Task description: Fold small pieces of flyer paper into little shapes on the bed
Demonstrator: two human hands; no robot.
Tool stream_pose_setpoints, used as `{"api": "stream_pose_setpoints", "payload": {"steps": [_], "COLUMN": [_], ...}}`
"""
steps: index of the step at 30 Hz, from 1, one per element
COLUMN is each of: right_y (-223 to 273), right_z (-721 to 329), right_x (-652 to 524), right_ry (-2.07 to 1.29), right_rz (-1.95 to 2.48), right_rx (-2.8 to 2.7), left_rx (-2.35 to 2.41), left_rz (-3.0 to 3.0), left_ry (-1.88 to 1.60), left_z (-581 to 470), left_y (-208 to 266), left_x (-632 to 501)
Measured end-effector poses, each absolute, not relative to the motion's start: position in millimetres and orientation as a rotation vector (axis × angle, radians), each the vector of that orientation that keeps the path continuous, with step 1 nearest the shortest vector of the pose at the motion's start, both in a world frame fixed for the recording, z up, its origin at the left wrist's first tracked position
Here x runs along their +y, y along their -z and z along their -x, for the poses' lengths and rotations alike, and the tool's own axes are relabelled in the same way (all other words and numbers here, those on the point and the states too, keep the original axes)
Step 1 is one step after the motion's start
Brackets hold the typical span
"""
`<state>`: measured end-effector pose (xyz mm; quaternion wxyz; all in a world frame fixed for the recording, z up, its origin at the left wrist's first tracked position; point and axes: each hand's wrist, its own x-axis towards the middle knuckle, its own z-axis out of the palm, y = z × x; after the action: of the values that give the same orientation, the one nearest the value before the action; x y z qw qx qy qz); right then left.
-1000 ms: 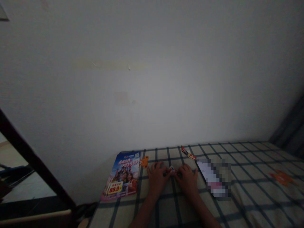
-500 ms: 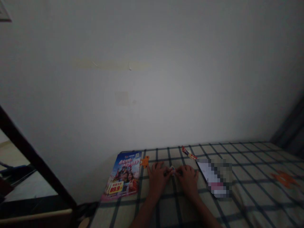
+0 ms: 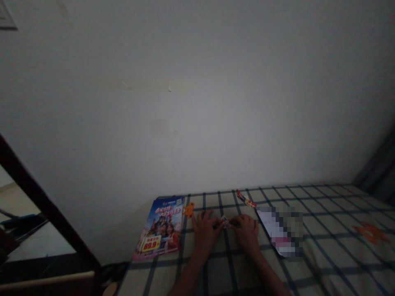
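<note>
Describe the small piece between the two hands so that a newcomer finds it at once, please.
On the checked cloth, look between the left hand and right hand. Both pinch a tiny pale-and-red piece. Unlike the longer strip lying beyond the right hand, it is held.

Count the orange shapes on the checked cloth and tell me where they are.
2 in view: one orange shape between the leaflet and the left hand; another toward the far right. Others may be hidden.
</note>
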<state>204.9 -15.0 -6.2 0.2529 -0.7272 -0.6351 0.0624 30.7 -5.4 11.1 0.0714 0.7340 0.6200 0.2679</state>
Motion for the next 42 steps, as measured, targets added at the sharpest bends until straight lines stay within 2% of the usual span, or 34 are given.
{"api": "stream_pose_setpoints", "payload": {"steps": [20, 42], "right_y": [9.4, 9.5], "right_z": [-206.5, -204.7], "right_x": [-20.1, -20.9], "right_ry": [-0.09, 0.012], "right_rz": [1.871, 1.918], "right_rx": [-1.747, -1.769], "left_rx": [1.827, 1.908], "left_rz": [-2.168, -2.159], "left_ry": [-0.887, -0.795], "left_z": [-24.4, -27.4], "left_y": [-12.1, -13.8], "left_x": [-9.0, -7.0]}}
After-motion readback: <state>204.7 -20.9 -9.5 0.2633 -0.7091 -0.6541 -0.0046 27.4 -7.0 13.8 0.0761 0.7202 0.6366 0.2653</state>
